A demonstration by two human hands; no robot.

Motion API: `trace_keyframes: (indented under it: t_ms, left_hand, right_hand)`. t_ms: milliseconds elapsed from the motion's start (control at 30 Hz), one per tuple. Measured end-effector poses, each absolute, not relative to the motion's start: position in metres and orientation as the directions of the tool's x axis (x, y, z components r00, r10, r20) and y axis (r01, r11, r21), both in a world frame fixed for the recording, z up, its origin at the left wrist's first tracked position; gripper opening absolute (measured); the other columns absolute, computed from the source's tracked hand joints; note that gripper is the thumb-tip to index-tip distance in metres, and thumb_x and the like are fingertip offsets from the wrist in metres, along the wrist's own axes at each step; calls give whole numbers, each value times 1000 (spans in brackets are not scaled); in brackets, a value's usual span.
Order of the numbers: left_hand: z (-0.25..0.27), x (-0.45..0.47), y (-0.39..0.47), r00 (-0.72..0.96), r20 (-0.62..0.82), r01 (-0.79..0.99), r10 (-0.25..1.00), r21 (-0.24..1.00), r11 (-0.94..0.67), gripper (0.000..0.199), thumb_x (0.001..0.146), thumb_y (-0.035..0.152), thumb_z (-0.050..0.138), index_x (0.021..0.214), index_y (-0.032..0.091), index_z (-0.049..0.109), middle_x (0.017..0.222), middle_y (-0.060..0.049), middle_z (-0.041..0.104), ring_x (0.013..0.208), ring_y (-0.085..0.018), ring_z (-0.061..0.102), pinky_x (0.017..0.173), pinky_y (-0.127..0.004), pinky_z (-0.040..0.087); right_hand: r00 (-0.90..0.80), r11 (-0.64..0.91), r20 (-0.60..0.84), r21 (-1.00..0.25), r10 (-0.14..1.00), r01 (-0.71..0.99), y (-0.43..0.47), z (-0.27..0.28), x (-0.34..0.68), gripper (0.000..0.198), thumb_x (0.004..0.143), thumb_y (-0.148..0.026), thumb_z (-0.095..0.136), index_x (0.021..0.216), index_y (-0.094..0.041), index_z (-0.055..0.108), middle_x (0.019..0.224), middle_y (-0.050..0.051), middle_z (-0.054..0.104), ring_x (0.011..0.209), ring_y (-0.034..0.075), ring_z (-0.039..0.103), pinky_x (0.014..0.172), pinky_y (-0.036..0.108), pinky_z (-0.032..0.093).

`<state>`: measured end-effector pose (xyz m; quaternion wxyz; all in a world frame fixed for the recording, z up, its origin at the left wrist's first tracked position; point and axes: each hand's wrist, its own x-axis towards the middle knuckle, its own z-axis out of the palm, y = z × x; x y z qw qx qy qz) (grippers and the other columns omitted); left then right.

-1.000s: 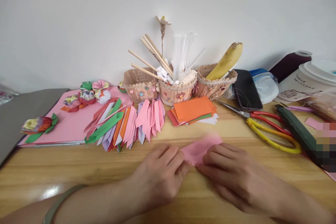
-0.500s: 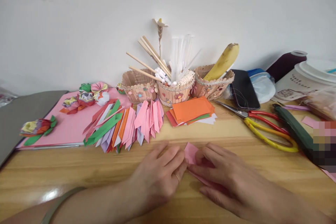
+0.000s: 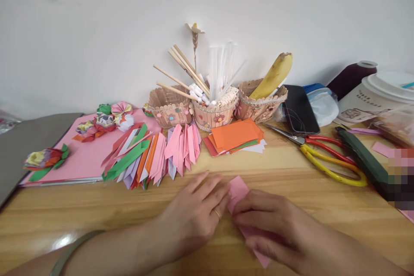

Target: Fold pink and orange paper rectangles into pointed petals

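pink paper strip (image 3: 238, 187): thin, matte, straight-edged, slanting on the glossy striped-grain wood tabletop (image 3: 129, 207), between and under the hands. left hand (image 3: 199, 213): fingers bent and close together, tips at the strip's upper left edge; can't tell if they pinch it. right hand (image 3: 274, 224): fingers curled over the strip's middle, thumb apart lower down; grip underneath hidden, can't tell. beyond: pointed folded paper pieces (image 3: 158, 155) in a fanned row, flat rectangular paper stack (image 3: 237, 136) with orange on top, scallop-rimmed wooden baskets (image 3: 216, 116) with bead-like flower trim. right side: scissors (image 3: 326, 172), metal blades, smooth looped red and yellow handles.
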<state>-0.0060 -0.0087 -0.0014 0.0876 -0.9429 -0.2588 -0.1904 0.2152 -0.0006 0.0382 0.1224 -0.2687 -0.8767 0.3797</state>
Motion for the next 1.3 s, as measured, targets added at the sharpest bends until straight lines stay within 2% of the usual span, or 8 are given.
trace_keyframes:
  t_ms: [67, 200, 367, 467, 600, 733, 1067, 1300]
  left_hand:
    - [-1, -7, -9, 809, 380, 516, 448, -96, -851, 28, 93, 15, 42, 115, 7, 58, 120, -13, 60, 116, -28, 49, 97, -48, 39]
    - [1, -8, -9, 825, 364, 495, 432, -97, -863, 29, 94, 15, 39, 114, 7, 58, 123, -15, 59, 122, -27, 45, 100, -50, 36]
    - [-1, -10, -7, 804, 395, 495, 444, -34, -868, 30, 96, 14, 34, 114, 8, 57, 118, -12, 62, 119, -26, 48, 100, -51, 37]
    - [-3, -11, -4, 813, 390, 484, 432, -40, -874, 26, 95, 14, 39, 113, 10, 58, 120, -10, 61, 122, -25, 46, 101, -53, 36]
    - [-3, -12, 1, 827, 383, 465, 410, -58, -883, 23, 94, 16, 44, 111, 11, 59, 120, -10, 62, 122, -26, 46, 100, -55, 36]
    - [-2, -13, 2, 832, 390, 459, 395, -83, -885, 23, 95, 15, 43, 111, 11, 59, 120, -9, 62, 122, -27, 46, 100, -57, 35]
    - [4, -13, 2, 834, 388, 460, 394, -91, -883, 28, 98, 14, 35, 114, 9, 57, 118, -8, 62, 122, -27, 45, 100, -53, 37]
    - [3, -11, 3, 803, 396, 497, 446, -30, -867, 29, 101, 17, 31, 113, 15, 58, 115, -2, 62, 122, -21, 44, 104, -43, 34]
  right_hand:
    - [-754, 560, 93, -730, 650, 393, 2, 30, 216, 23, 93, -16, 44, 84, -20, 64, 84, 3, 64, 80, 14, 60, 72, 24, 49]
    - [-497, 477, 181, -669, 849, 571, 9, 19, 217, 19, 93, -22, 45, 89, -19, 63, 82, 5, 65, 73, 16, 60, 64, 27, 49]
    - [-444, 435, 126, -550, 887, 713, 8, 15, 214, 17, 90, -26, 49, 78, -19, 59, 72, 2, 60, 62, 15, 57, 54, 26, 45]
    - [-427, 438, 146, -506, 893, 743, 7, 14, 211, 17, 89, -24, 50, 74, -20, 57, 69, 1, 59, 59, 14, 56, 50, 25, 42]
    - [-462, 518, 238, -458, 854, 722, 5, 12, 209, 17, 90, -22, 45, 80, -20, 59, 74, 3, 62, 63, 15, 59, 53, 25, 46]
    - [-574, 666, 337, -369, 746, 648, 4, 12, 212, 23, 93, -17, 39, 94, -19, 62, 83, 6, 65, 73, 18, 61, 60, 29, 49]
    - [-732, 796, 314, -247, 605, 552, 3, 14, 218, 38, 97, -16, 27, 95, -11, 65, 82, 11, 62, 71, 20, 54, 59, 33, 49]
    - [-753, 814, 309, -243, 581, 528, 4, 14, 216, 37, 98, -17, 27, 96, -11, 64, 81, 10, 63, 70, 20, 54, 57, 33, 49]
